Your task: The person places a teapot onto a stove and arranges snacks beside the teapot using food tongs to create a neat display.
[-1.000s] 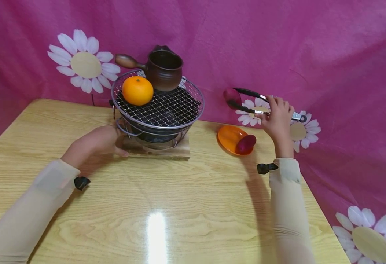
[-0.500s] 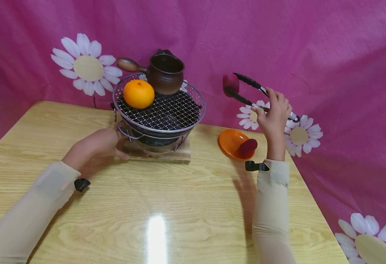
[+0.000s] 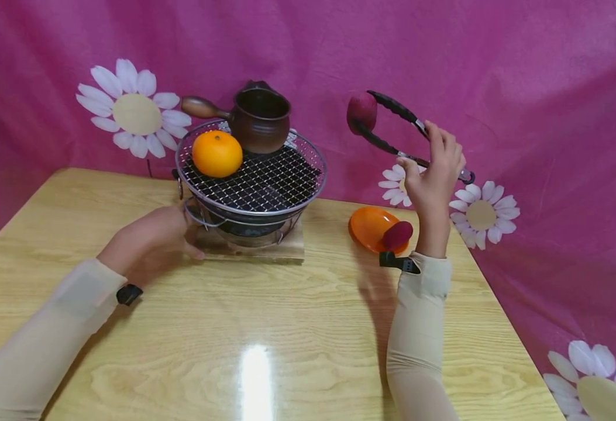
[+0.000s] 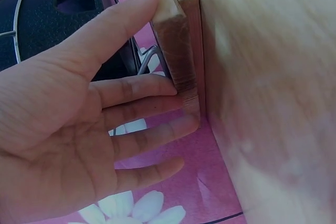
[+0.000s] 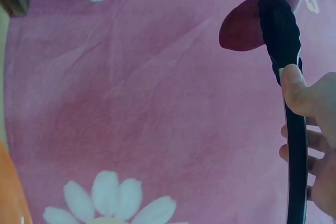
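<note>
Up and to the left of the right hand (image 3: 436,172), one purple potato (image 3: 361,111) is clamped in one pair of tongs (image 3: 392,105), higher than a second ago; that hand grasps the tongs. Below it, one orange plate (image 3: 367,225) holds the second potato (image 3: 398,235), unmoved. The left hand (image 3: 152,231), ungrasping, touches one wooden board (image 3: 293,248) as before, beside one grill (image 3: 286,181) bearing one orange (image 3: 217,154) and one pot (image 3: 260,128).

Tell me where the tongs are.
In the head view, the tongs are in the right hand, right of centre, higher in frame than the orange plate, gripping a purplish-red piece.
</note>
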The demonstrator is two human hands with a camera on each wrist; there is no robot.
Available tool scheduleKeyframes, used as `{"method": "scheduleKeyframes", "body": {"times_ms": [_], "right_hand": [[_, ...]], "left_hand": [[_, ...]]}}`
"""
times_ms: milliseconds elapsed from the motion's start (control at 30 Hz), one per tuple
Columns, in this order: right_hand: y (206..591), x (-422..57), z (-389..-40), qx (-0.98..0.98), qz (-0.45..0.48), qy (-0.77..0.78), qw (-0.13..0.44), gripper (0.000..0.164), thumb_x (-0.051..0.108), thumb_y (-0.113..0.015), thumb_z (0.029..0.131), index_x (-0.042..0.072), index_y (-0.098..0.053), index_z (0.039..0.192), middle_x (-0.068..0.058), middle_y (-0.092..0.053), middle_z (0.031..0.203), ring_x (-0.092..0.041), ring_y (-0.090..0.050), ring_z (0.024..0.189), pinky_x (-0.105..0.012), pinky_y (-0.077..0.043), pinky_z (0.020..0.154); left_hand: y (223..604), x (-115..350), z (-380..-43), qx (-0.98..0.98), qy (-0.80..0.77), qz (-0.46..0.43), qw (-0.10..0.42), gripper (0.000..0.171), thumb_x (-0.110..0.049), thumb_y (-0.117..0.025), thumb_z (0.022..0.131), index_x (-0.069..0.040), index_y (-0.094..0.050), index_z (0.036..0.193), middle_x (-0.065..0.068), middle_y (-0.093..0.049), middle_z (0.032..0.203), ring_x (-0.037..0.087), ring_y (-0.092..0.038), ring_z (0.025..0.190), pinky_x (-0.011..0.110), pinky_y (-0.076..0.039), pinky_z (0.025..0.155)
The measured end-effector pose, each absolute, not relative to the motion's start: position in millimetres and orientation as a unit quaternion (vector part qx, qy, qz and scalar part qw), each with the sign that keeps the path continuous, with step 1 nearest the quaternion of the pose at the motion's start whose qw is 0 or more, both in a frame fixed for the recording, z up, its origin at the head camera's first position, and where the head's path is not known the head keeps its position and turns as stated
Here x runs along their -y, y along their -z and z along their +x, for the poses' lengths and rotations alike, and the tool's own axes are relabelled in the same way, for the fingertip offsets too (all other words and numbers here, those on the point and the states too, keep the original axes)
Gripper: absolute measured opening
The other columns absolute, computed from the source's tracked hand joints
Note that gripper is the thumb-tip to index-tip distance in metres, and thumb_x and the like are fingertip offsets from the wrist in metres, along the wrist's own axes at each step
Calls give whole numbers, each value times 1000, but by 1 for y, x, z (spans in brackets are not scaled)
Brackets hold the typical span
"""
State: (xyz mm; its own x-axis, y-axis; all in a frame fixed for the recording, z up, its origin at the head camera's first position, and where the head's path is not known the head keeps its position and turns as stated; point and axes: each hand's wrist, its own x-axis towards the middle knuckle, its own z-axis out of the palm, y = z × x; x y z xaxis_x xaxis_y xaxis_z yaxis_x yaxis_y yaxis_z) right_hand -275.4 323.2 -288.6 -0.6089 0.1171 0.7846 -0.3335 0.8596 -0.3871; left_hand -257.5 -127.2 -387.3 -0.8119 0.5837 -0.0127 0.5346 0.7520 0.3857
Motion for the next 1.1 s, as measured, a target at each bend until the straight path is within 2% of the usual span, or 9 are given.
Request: {"method": "scheduleKeyframes", "body": {"times_ms": [167,233,500,767,1100], "right_hand": [[280,-313,-273,843,82,-268,459,58,23,-79,89,17,-58,143,-11,-58,137,-26,-46,128,-39,-22,120],[277,-309,-273,838,86,-275,463,59,23,-80,88,18,-59,142,-10,-59,136,-26,-47,127,-39,-22,119],[275,-291,-279,821,130,-267,487,59,26,-79,89,12,-59,142,-15,-59,136,-28,-47,126,-41,-23,117],[274,-281,-281,810,151,-248,509,60,30,-78,90,10,-58,143,-17,-60,136,-29,-48,129,-40,-23,119],[276,-280,-274,814,151,-219,516,60,36,-75,91,11,-59,142,-17,-60,135,-30,-48,127,-38,-21,120]], "left_hand": [[386,128,-259,-932,-168,316,57,93,-38,-93,72,3,-49,143,29,-59,133,37,-65,100,56,-52,96],[385,129,-259,-930,-172,321,52,92,-38,-93,71,2,-51,142,28,-61,133,38,-64,102,57,-51,97],[389,129,-259,-925,-198,320,50,95,-35,-94,70,1,-50,146,27,-53,146,40,-59,119,56,-47,105],[388,129,-262,-933,-192,303,31,91,-35,-95,68,-3,-53,142,26,-58,139,38,-63,108,55,-50,101],[391,129,-261,-932,-188,307,43,94,-33,-95,69,-1,-50,145,28,-52,146,41,-62,114,57,-49,103]]}}
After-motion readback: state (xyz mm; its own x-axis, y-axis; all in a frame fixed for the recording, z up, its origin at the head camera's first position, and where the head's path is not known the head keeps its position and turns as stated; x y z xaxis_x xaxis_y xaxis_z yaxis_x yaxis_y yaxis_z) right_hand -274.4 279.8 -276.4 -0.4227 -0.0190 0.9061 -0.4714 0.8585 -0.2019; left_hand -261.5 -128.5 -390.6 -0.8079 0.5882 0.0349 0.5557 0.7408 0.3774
